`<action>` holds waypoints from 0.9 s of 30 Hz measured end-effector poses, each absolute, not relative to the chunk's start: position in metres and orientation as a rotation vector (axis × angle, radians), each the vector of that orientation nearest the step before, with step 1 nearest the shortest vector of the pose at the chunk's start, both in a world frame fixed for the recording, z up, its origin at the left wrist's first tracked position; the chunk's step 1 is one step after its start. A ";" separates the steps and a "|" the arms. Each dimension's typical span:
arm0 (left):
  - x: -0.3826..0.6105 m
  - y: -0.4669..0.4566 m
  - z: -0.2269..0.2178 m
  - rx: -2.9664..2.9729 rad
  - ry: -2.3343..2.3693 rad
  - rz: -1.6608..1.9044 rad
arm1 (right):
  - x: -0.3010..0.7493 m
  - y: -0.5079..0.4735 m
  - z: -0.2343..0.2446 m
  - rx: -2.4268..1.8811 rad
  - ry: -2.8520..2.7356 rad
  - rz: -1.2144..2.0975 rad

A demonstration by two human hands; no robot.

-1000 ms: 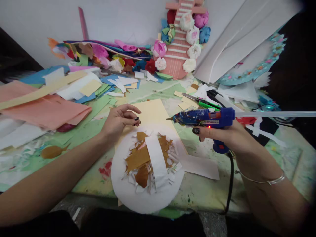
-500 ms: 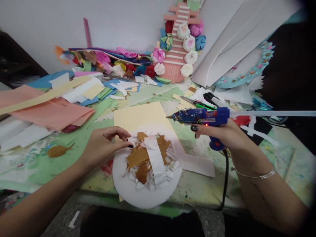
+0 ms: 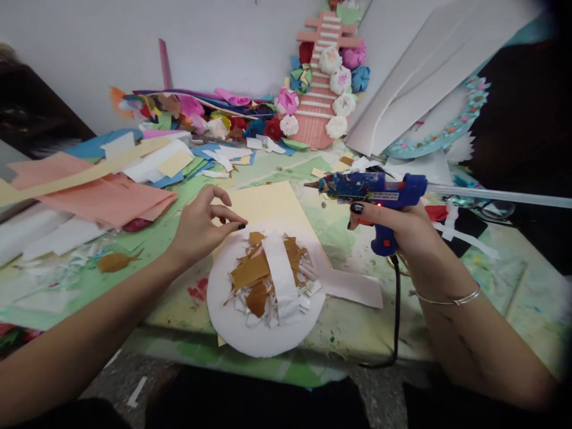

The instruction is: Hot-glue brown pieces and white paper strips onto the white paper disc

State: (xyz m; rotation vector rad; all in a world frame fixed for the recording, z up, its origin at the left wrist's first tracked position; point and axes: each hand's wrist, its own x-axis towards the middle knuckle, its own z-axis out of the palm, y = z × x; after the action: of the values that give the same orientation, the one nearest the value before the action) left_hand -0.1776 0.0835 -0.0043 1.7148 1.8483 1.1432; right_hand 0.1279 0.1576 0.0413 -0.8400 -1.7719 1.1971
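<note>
My right hand (image 3: 404,229) is wrapped round a blue hot glue gun (image 3: 373,187), with the nozzle pointing left and a clear glue stick (image 3: 500,193) sticking out of its back. Above the upper left rim of a round white disc (image 3: 263,345), the thumb and a finger of my left hand (image 3: 205,223) meet in a pinch; anything between them is too small to make out. On the disc lie brown paper pieces (image 3: 250,270), white scraps and a white paper strip (image 3: 282,280). A pale yellow sheet (image 3: 263,202) is partly under the disc.
Pink sheets (image 3: 98,185) and other coloured paper cover the left side. At the back stands a pink guitar-shaped piece (image 3: 313,113) with paper flowers. A brown leaf-shaped cutout (image 3: 114,262) lies left. The gun's black cable (image 3: 397,310) hangs near the table's front edge.
My left hand has lifted up and away from the paper pieces on the disc. My right hand has raised the glue gun slightly. The view has shifted a little.
</note>
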 end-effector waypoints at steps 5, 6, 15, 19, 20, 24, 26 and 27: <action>-0.176 0.110 0.002 1.792 1.863 0.905 | 0.129 0.155 0.042 -0.779 -1.793 1.174; -0.177 0.113 0.002 1.804 1.844 0.876 | 0.129 0.155 0.043 -0.772 -1.773 1.154; -0.192 0.060 -0.003 2.277 1.612 0.951 | 0.129 0.155 0.049 -0.566 -1.411 0.949; -0.196 0.004 -0.015 2.485 1.410 0.801 | 0.131 0.158 0.052 -0.537 -1.375 0.980; -0.196 -0.007 -0.019 2.479 1.404 0.711 | 0.132 0.158 0.053 -0.562 -1.377 0.977; -0.196 -0.025 -0.031 2.430 1.478 0.459 | 0.131 0.156 0.052 -0.650 -1.405 0.959; -0.196 -0.023 -0.036 2.408 1.523 0.448 | 0.130 0.155 0.052 -0.586 -1.426 0.982; -0.196 -0.021 -0.038 2.402 1.539 0.453 | 0.129 0.154 0.052 -0.542 -1.437 0.987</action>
State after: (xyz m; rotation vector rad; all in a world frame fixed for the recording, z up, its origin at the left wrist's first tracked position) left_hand -0.1958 -0.0215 -0.0380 2.4018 1.5388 0.4526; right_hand 0.1292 0.1544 0.0517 -0.5420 -1.4374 0.9870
